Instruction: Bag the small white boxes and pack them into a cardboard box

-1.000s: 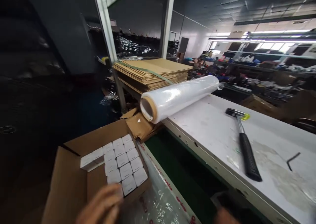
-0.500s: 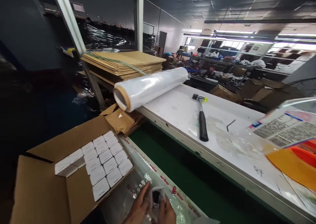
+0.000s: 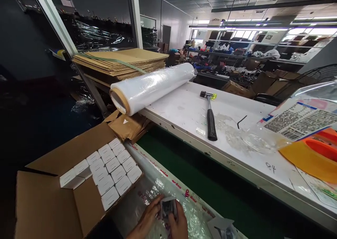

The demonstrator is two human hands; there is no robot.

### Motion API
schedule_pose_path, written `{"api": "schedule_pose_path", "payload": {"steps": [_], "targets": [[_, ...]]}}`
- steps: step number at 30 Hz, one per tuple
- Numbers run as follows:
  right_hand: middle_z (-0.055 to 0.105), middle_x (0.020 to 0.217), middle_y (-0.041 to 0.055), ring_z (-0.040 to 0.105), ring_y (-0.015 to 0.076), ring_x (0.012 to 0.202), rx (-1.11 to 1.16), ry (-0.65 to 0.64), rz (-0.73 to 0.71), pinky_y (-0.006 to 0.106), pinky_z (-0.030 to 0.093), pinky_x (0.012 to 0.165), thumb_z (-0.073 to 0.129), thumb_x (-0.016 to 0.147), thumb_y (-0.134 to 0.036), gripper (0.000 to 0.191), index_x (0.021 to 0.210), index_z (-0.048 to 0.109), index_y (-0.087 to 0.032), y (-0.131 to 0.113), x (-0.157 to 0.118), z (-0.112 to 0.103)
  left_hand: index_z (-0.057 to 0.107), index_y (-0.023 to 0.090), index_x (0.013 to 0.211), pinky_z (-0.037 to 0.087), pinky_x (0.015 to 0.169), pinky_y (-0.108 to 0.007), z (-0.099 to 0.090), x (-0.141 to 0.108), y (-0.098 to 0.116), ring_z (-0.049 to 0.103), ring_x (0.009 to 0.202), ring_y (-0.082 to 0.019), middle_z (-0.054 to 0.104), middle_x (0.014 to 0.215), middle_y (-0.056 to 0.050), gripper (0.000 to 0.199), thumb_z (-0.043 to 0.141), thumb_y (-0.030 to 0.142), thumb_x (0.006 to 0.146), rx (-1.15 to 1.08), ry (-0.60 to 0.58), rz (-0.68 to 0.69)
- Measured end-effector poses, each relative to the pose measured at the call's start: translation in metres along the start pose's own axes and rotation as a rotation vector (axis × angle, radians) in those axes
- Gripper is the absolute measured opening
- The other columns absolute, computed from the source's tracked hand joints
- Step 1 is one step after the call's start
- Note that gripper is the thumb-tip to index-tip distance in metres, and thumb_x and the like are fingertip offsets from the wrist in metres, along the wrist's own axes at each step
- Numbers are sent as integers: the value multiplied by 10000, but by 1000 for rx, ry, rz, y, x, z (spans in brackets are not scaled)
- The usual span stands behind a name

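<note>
My left hand and my right hand are close together at the bottom of the view. Both hold a small clear plastic packet with something dark inside, its contents partly hidden by my fingers. Beneath them lies a crumpled clear plastic sheet with red print. To the left stands an open cardboard carton packed with small white boxes, the nearest box a short way from my left hand.
A white workbench holds a stretch film roll, a black-gripped hammer, an Allen key, a printed package and an orange item. Strapped flat cardboard stacks behind. A green surface runs below.
My hands have come together on the packet, which has risen slightly. My view has turned right and tilted, so the carton, roll and hammer sit further left and higher.
</note>
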State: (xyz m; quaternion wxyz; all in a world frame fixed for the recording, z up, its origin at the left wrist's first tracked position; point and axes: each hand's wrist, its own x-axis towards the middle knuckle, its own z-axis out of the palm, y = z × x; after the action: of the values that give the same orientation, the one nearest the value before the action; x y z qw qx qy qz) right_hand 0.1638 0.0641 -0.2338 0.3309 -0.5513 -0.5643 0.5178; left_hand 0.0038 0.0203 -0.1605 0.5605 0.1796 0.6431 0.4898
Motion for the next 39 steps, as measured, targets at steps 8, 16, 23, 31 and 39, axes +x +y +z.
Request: {"api": "schedule_pose_path", "payload": {"steps": [8, 16, 23, 31, 39], "targets": [[717, 1366, 199, 629, 408, 1315, -88, 83, 111, 562, 475, 1175, 589, 805, -884, 820, 1228, 729, -195, -27, 2, 10, 523, 234, 1586, 213, 1377, -466, 10, -16, -3, 296, 1638, -314, 398, 1733, -119, 973, 564, 874, 854, 176, -58, 29], [614, 1566, 95, 499, 369, 1508, 249, -69, 352, 563, 423, 1247, 419, 895, -888, 854, 1402, 690, -257, -32, -13, -6, 634, 207, 1448, 356, 1301, -435, 14, -10, 0, 489, 1515, -361, 561, 1609, -161, 1007, 606, 935, 753, 134, 73, 6], [771, 1288, 122, 722, 331, 1185, 317, -197, 296, 453, 586, 1040, 871, 668, -601, 668, 1212, 760, -229, -33, 25, -20, 717, 242, 1196, 521, 1098, -466, 20, 4, -5, 660, 1257, -355, 731, 1311, -129, 653, 784, 686, 722, -25, 68, 86], [739, 1309, 134, 711, 304, 1190, 281, -238, 52, 405, 592, 989, 661, 886, -608, 396, 830, 816, -248, -29, 16, -29, 842, 273, 912, 499, 1183, -498, -1, -10, 23, 585, 1421, -344, 615, 1559, -64, 267, 609, 395, 864, 259, -33, 67], [778, 1309, 137, 711, 389, 1247, 411, -162, 348, 478, 606, 1039, 828, 673, -632, 439, 898, 861, -256, -32, 15, -38, 394, 285, 1639, 449, 1259, -671, 17, -19, -30, 421, 1548, -430, 411, 1689, -86, 854, 605, 123, 827, 1238, -233, 421]]}}
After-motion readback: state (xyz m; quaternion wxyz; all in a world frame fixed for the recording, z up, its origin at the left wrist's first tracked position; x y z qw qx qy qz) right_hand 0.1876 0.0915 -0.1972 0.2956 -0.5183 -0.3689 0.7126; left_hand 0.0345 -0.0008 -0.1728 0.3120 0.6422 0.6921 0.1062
